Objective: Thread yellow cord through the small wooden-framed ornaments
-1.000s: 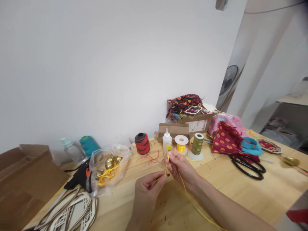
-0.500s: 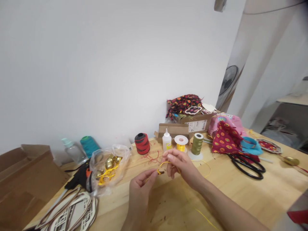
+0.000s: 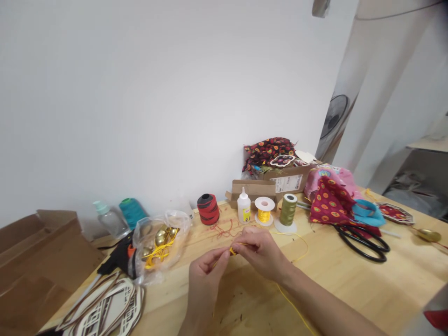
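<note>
Both my hands meet over the wooden table [image 3: 350, 289], pinching a thin yellow cord [image 3: 232, 251] between them. My left hand [image 3: 206, 275] grips the cord from below with thumb and fingers closed. My right hand [image 3: 261, 252] pinches the same cord from the right, fingers curled. The cord trails from my right hand down along my forearm toward the near edge, where the yellow cord tail [image 3: 296, 312] lies on the table. A small yellow cord spool [image 3: 264, 211] stands just behind my hands.
Behind stand a glue bottle [image 3: 244, 206], an olive spool [image 3: 289, 211], a red-black spool [image 3: 208, 209] and a teal spool [image 3: 131, 212]. A plastic bag of gold bells [image 3: 159, 242] and a glue gun [image 3: 117, 254] lie left. Black scissors [image 3: 364, 242] and patterned fabric [image 3: 329, 200] lie right; cardboard boxes [image 3: 31, 261] sit far left.
My hands have drawn closer together and the upright cord end has been bent down into a tight bunch between my fingertips. The loop seen half a second ago has closed.
</note>
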### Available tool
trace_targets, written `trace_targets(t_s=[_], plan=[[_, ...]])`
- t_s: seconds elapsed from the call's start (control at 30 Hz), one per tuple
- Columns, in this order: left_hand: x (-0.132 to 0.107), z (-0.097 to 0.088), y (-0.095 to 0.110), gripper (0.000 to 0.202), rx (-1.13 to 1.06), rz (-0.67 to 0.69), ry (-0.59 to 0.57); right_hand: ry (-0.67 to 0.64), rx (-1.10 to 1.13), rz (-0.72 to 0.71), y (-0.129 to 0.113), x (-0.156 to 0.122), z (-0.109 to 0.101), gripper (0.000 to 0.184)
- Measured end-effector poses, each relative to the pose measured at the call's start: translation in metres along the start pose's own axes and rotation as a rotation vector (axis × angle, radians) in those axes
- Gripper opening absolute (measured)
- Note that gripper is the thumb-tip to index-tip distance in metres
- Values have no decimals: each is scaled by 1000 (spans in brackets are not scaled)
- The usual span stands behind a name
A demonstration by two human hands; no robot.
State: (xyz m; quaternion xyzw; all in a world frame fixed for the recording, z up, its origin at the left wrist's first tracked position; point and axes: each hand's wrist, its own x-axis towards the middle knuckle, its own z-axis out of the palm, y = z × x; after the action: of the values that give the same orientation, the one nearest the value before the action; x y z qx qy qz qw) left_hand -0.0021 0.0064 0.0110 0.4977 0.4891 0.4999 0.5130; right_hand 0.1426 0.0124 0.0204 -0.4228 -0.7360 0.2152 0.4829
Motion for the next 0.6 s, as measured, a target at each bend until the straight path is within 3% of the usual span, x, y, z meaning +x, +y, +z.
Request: trace_targets(t_s=[0.2,0.6], plan=[[-1,3,4,19,-17,3,34,33,2,-28,0,-1,3,21],[1,-1,-4,20,8,18,-26,57,-17,-51,0,-2,2,21]])
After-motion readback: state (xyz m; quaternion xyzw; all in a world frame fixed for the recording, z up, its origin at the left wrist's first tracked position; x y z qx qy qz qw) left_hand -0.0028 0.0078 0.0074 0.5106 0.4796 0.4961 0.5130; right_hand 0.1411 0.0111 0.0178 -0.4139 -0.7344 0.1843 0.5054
